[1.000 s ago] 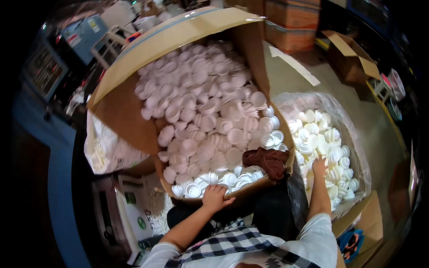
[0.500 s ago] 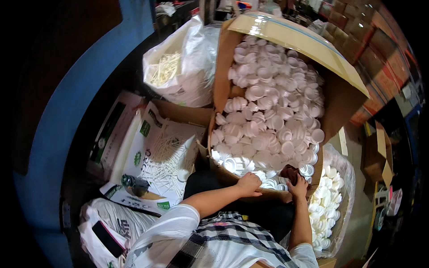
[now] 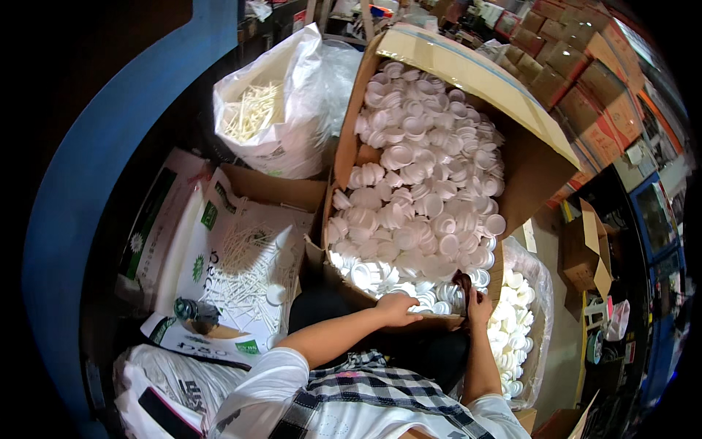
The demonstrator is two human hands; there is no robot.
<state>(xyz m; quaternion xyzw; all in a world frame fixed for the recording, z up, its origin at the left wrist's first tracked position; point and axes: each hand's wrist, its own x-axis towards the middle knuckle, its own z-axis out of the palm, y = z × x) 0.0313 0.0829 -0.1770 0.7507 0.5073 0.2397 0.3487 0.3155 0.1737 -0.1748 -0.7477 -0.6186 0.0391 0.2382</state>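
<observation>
A large cardboard box (image 3: 545,164) full of loose white round plastic caps (image 3: 413,157) stands in front of me. My left hand (image 3: 397,310) is at its near edge, fingers curled in; whatever is in them, if anything, is hidden. My right hand (image 3: 480,307) is closed at the box's near right corner. It grips a dark reddish-brown, limp-looking piece (image 3: 463,284) that stands up from the fingers over the caps; its exact kind is unclear. The two hands are apart from each other.
At left a lined carton (image 3: 274,186) holds thin white sticks (image 3: 252,267) and a dark green-black object (image 3: 196,311). Behind it stands a white sack (image 3: 281,150) of cream sticks. Right of the box is a clear bag (image 3: 541,329) of caps. Cartons (image 3: 585,88) are stacked far right.
The view has shifted, so the scene sits further left. The reddish-brown piece, bunched in my right hand before, now stands narrower and more upright. My left hand remains near the box edge.
</observation>
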